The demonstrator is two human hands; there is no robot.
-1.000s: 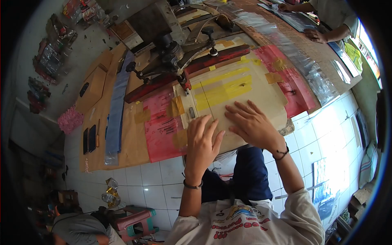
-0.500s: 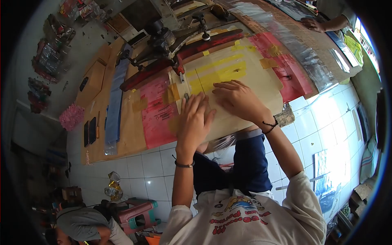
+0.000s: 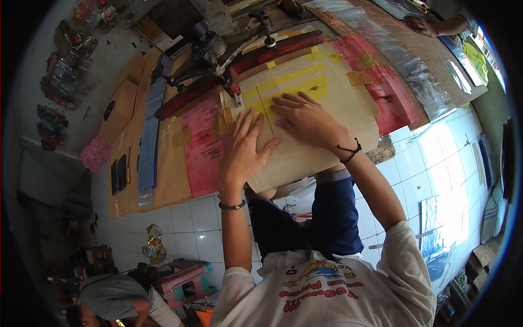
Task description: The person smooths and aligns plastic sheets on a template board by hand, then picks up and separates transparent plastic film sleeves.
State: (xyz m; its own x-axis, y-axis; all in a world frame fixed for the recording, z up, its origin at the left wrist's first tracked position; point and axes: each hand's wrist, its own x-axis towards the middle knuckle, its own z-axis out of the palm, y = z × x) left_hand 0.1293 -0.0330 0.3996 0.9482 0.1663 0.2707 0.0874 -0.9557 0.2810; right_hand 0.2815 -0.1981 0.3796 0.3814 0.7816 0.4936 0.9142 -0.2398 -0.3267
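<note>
My left hand (image 3: 245,150) lies with fingers spread on the left part of a cream board (image 3: 305,147). Beside it, my right hand (image 3: 308,121) rests flat on the same board, its fingertips by the yellow tape strips (image 3: 294,82). Neither hand grips anything. Just beyond the fingers of my left hand is the metal tip of a black and red clamp-like frame (image 3: 223,71), whose red bar crosses behind the board. Red sheets (image 3: 204,147) lie left and right of the board, with brown tape pieces on them.
Two dark phone-like items (image 3: 119,175) and a blue strip (image 3: 150,147) lie on the table's left. A cardboard box (image 3: 120,109) sits farther back. Another person's hand (image 3: 422,24) rests at the upper right. A person bends near a stool (image 3: 188,283) at lower left.
Both hands have moved forward and left in view, staying on the board. The board's near edge now shows more. The other person's second hand at the upper right has left view.
</note>
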